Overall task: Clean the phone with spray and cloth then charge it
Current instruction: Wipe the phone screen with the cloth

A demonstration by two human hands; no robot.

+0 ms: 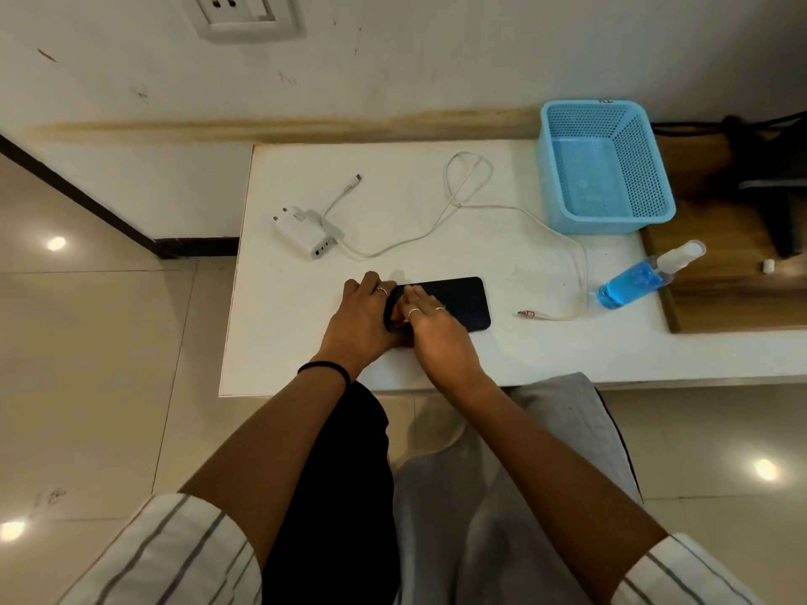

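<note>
A black phone (460,301) lies flat on the white table (284,342), screen side hidden or dark. My left hand (360,318) grips the phone's left end, fingers curled over its far edge. My right hand (430,327) rests on the phone with straight fingers pressed on its surface. A scrap of orange-red material (396,317), possibly the cloth, shows between the two hands. A spray bottle (633,281) of blue liquid lies on its side at the right. The white charger adapter (305,233) sits behind the phone, unplugged, its white cable (480,207) looping across the table.
An empty blue mesh basket (605,168) stands at the table's back right. One cable plug (526,314) lies right of the phone, another (357,177) near the back. A wall socket (244,15) is above left. A wooden top (733,264) adjoins on the right.
</note>
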